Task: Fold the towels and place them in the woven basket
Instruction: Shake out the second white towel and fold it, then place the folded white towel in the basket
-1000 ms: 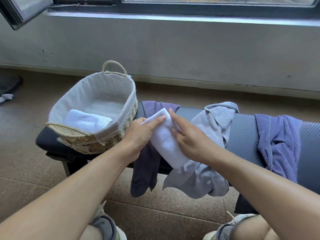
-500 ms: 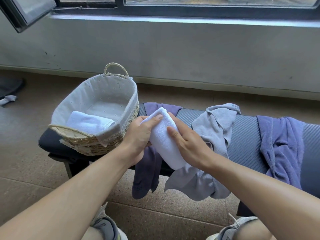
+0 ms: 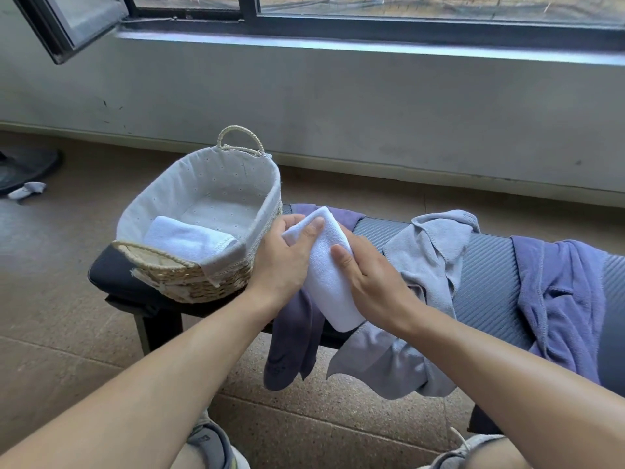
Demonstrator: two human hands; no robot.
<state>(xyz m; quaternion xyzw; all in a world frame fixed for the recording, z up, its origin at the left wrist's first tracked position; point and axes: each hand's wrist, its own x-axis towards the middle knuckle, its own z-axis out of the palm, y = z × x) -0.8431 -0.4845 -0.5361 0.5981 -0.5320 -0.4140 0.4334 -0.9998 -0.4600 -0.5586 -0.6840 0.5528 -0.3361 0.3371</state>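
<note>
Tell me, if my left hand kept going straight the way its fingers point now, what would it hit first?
The left hand points up and right across the white towel it holds. Beyond that, it would likely meet the dark purple towel on the bench, though depth is unclear.

From where I stand, no lettering, label, brand, number or sign can be read on anything here.

Soft daylight from the window (image 3: 372, 8); sharp focus; edges bowed.
</note>
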